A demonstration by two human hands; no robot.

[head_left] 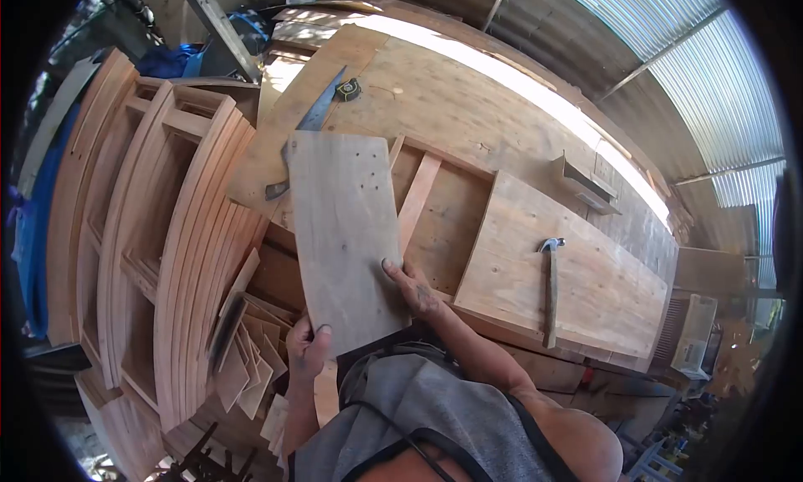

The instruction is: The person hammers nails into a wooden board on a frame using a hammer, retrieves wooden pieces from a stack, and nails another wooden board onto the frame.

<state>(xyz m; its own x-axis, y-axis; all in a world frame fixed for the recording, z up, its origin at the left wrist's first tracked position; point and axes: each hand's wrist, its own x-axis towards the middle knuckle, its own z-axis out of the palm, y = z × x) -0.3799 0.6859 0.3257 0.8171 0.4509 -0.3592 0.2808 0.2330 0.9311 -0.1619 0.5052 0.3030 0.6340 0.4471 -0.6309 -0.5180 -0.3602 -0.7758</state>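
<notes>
A rectangular plywood panel point(343, 223) with a few small dark holes near its far end is held up between both my hands. My left hand point(308, 346) grips its near left edge, thumb on top. My right hand point(411, 289) clasps the right edge, thumb over the face and the other fingers hidden underneath. Beyond the panel's right side lies a wooden frame point(418, 199) with an open bay and a crosspiece. Another plywood sheet point(510, 239) covers the frame's right part, and a claw hammer point(549, 294) rests on that sheet.
On the plywood worktable point(452, 89) are a tape measure point(349, 89), a handsaw point(320, 107) partly hidden by the panel, and an open narrow box point(585, 185). Stacked wooden frames point(180, 231) stand at the left. Plywood offcuts point(251, 356) lean below them.
</notes>
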